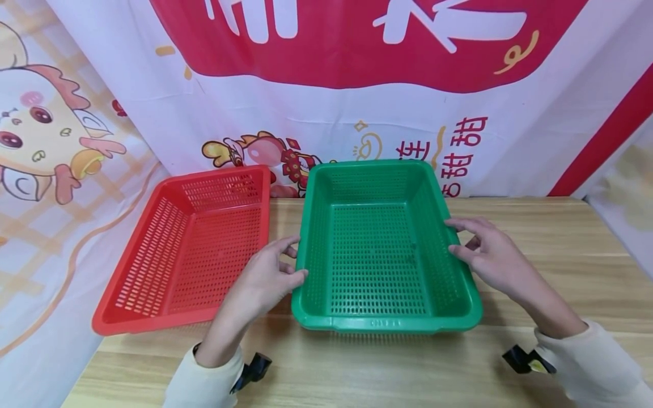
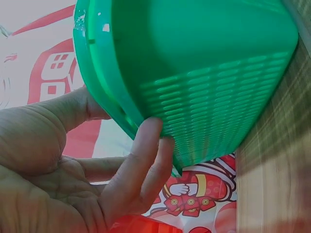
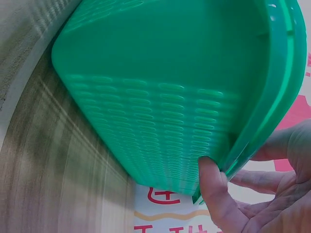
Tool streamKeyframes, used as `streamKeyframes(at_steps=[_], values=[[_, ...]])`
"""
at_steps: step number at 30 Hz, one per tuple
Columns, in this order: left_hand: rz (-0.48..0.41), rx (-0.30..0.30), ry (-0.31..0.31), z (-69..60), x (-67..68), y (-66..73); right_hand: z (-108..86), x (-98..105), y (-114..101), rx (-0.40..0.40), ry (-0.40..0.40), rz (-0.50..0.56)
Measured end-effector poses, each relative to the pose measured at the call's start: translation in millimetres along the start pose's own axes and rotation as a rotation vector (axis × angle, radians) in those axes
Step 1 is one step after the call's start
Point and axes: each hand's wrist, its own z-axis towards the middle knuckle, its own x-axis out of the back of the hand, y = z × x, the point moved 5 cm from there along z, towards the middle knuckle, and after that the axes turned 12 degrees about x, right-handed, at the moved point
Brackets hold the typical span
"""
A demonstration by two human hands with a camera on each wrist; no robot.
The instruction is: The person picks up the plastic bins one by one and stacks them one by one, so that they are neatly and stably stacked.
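Observation:
A green plastic basket (image 1: 382, 324) with slotted walls stands on the wooden table, its inside holding nothing that I can see. My left hand (image 1: 265, 275) pinches its left rim, thumb over the top edge. In the left wrist view, fingertips (image 2: 148, 131) of that hand lie against the outside beneath the lip. On the opposite side my right hand (image 1: 487, 252) pinches the right rim, with a fingertip (image 3: 210, 170) under the lip in the right wrist view.
A similar red basket (image 1: 181, 323) stands to the left, close to my left forearm. Printed cloth (image 1: 326, 107) hangs behind both baskets, and another cloth (image 1: 56, 238) borders the left side. Wood-grain tabletop (image 1: 388, 374) extends in front and to the right.

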Motion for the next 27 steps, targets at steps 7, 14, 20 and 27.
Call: streamKeyframes(at_steps=[7,14,20,27], values=[[0.010,0.001,-0.008,0.4,-0.8,0.3,0.3,-1.2,1.8,-0.005,-0.009,0.034],[0.016,-0.005,-0.011,1.4,-1.3,2.5,0.1,-1.3,3.6,-0.022,-0.013,0.034],[0.013,-0.010,-0.004,6.3,-3.7,4.4,0.3,-0.6,5.6,-0.026,-0.011,0.034],[0.014,-0.027,-0.008,13.0,-7.2,8.6,0.5,3.2,10.3,-0.042,-0.011,0.018]])
